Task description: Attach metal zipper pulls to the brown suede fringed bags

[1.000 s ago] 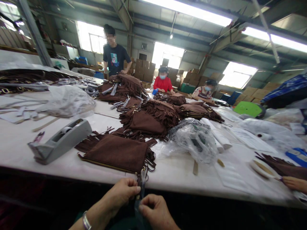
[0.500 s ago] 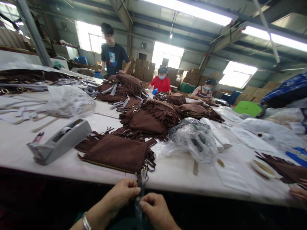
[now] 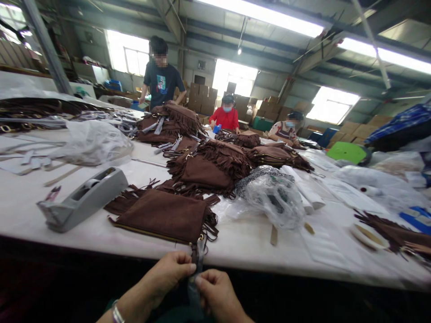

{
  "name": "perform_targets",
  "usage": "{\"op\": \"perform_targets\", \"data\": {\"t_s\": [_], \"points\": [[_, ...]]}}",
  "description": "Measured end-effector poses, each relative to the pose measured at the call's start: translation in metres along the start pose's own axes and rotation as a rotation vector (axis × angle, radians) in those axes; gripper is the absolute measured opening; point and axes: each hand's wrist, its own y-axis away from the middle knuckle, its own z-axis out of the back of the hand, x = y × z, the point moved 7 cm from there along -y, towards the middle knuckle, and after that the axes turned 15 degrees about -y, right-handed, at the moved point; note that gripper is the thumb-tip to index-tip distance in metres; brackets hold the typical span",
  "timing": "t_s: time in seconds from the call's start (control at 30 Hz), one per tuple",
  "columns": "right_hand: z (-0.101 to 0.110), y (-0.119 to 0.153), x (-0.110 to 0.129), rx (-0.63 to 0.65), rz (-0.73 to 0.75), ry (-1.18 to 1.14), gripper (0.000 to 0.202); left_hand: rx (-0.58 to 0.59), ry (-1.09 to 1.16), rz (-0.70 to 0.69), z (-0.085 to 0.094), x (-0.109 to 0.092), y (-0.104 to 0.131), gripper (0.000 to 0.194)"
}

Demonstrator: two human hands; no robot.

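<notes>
A brown fringed bag lies flat near the table's front edge, its brass zipper towards me. From a ring at its right corner hangs a strap wrapped in clear plastic, which runs down over the edge. My left hand pinches the strap just below the edge, thumb against fingers. Slightly lower, my right hand has its fingertips closed on the plastic-wrapped strap. The strap's lower end is dark and blurred.
A grey tape dispenser stands left of the bag. Behind are piled brown fringed bags and crumpled clear plastic. A tape roll and more brown fringe lie right. Several co-workers, one in a red top, are across the table.
My hands stay almost in place on the strap. At the right edge, another person's hand has left the view. The person in the dark T-shirt has shifted slightly right.
</notes>
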Motion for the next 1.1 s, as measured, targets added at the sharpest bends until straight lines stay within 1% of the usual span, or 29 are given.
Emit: {"op": "perform_targets", "data": {"t_s": [0.13,0.33,0.4,0.5,0.6,0.7,0.83,0.9,0.97,1.03,1.1], "points": [[0.001,-0.006,-0.003,-0.057,0.038,-0.021,0.057,-0.003,0.02,0.004,0.0,0.0,-0.001,0.04],[0.002,-0.012,-0.005,-0.098,0.075,-0.111,0.057,0.056,0.167,0.043,-0.002,0.003,0.009,0.054],[0.002,-0.012,-0.005,-0.109,0.076,-0.098,0.056,0.071,0.192,0.053,-0.004,0.01,0.012,0.057],[0.002,-0.01,-0.005,-0.124,0.077,-0.045,0.054,0.082,0.194,0.057,-0.011,0.028,0.013,0.061],[0.0,-0.006,-0.003,-0.108,0.071,-0.001,0.055,0.079,0.228,0.01,-0.019,0.04,0.011,0.061],[-0.001,-0.002,0.001,-0.086,0.049,0.035,0.057,0.052,0.244,-0.017,-0.023,0.041,0.01,0.059],[-0.002,0.001,0.004,-0.074,0.048,0.041,0.057,0.013,0.243,0.004,-0.025,0.04,0.007,0.064],[-0.001,0.001,0.001,-0.075,0.035,0.028,0.056,-0.033,0.248,0.011,-0.023,0.042,0.004,0.064],[0.0,-0.001,-0.003,-0.09,0.021,0.008,0.054,-0.102,0.232,-0.008,-0.017,0.042,0.003,0.061],[0.001,-0.003,-0.006,-0.106,0.018,-0.018,0.052,-0.167,0.207,-0.028,-0.011,0.04,0.003,0.058],[0.001,-0.005,-0.008,-0.109,0.023,-0.041,0.049,-0.203,0.206,-0.027,-0.008,0.036,0.006,0.058]]}}
